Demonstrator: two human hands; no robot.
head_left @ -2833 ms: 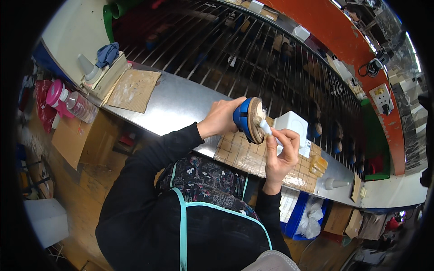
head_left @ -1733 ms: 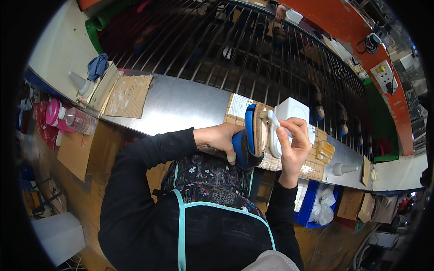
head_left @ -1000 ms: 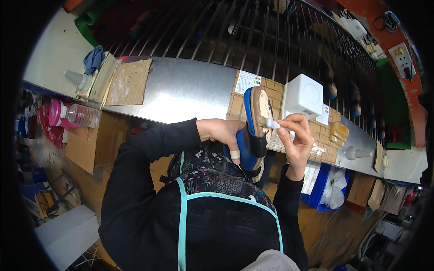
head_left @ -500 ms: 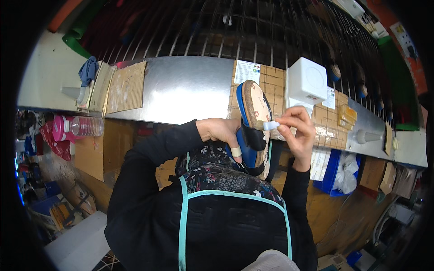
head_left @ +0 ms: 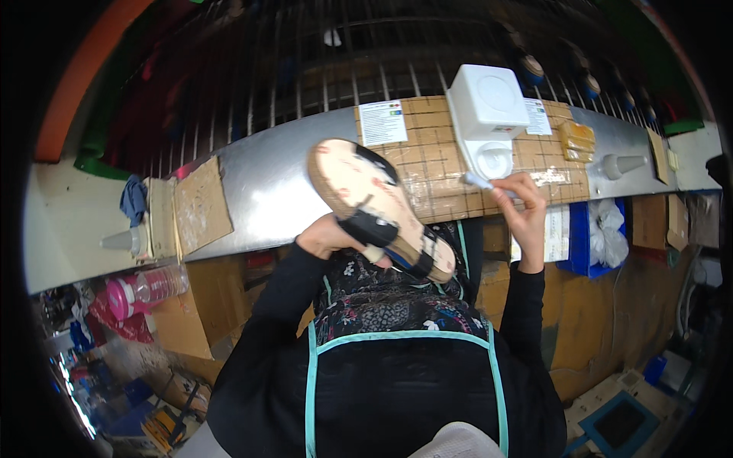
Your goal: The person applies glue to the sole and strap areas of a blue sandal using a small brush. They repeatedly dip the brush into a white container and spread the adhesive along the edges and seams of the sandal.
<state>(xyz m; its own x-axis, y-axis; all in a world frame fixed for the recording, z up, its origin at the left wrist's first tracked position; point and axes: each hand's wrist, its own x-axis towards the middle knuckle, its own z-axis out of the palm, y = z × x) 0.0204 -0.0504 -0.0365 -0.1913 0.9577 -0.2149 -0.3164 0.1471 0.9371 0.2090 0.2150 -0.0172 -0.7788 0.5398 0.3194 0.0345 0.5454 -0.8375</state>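
My left hand [head_left: 327, 235], with a pale wrap on one finger, grips a sandal [head_left: 336, 172] near its middle. Its cream footbed faces up, with a cork-brown edge and black straps; a little blue shows underneath. In my right hand [head_left: 522, 204], thumb and fingers pinch a small white applicator [head_left: 478, 181], whose exact kind is unclear. Its whitish end points left, just below the round cup of a white dispenser [head_left: 489, 99] on the bench. The sandal is tilted over my lap and the bench edge, apart from the applicator.
Brown taped cardboard [head_left: 427, 168] covers part of the metal bench [head_left: 263, 168]. An amber block [head_left: 578, 142] and a grey cone nozzle [head_left: 624, 166] lie at right. Dark conveyor rods [head_left: 305, 84] run behind, carrying several shoes. A blue bin [head_left: 584, 252] with plastic bags sits below.
My left hand has swung the sandal left and turned its footbed upward. My right hand has drawn the applicator away from the strap to the dispenser cup. The head view has shifted.
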